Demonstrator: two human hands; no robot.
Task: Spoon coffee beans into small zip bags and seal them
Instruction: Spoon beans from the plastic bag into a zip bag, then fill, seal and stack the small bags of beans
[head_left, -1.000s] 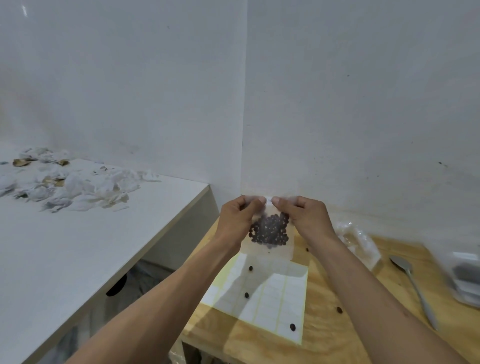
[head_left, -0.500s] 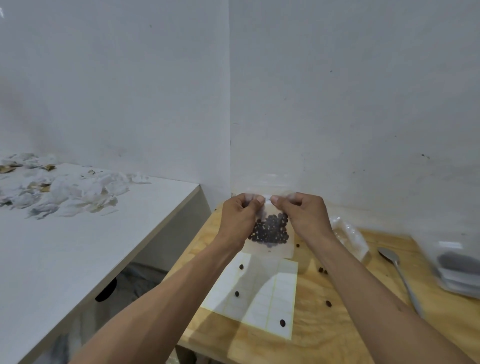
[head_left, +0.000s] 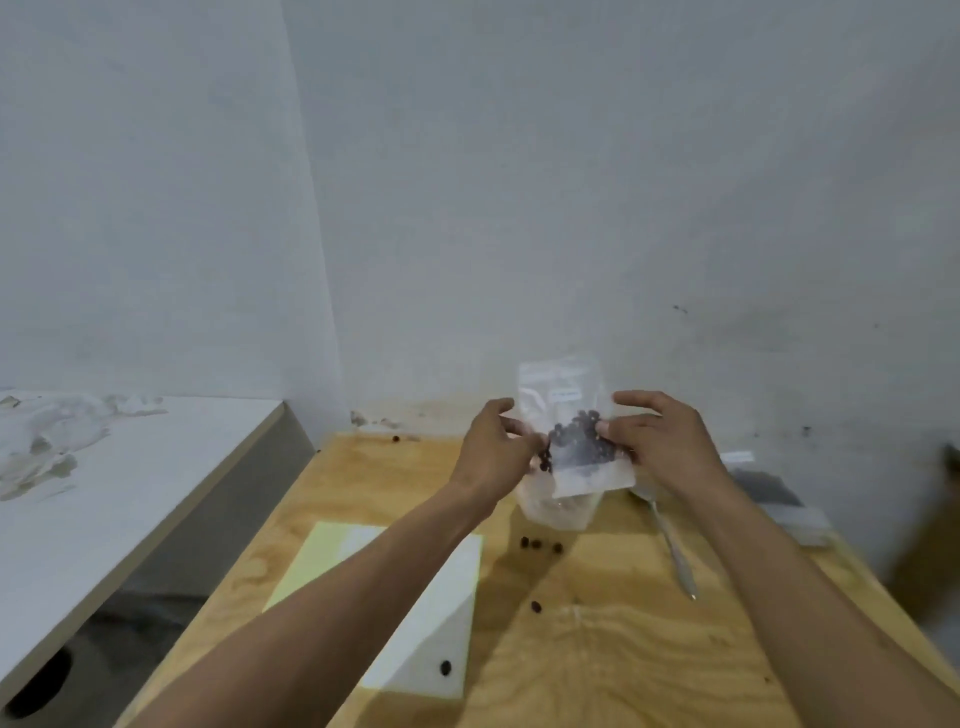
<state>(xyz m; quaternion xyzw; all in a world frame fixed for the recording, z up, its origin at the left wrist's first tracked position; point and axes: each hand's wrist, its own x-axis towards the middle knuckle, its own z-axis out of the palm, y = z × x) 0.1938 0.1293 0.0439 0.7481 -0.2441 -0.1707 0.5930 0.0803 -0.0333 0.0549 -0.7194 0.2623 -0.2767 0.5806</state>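
Head view: a small clear zip bag (head_left: 569, 415) is held upright above the wooden table (head_left: 597, 649), dark coffee beans (head_left: 576, 439) bunched in its lower half. The left hand (head_left: 493, 449) pinches its 9 o'clock edge, the right hand (head_left: 657, 441) its 3 o'clock edge. A spoon (head_left: 672, 545) lies at 5 o'clock.

Materials on the desk (head_left: 623, 654): pale plywood, matt, visible grain.
Zip bag (head_left: 566, 410): clear glossy plastic film. Spoon (head_left: 672, 545) right of it: shiny metal. Sheet (head_left: 431, 618): smooth white paper.
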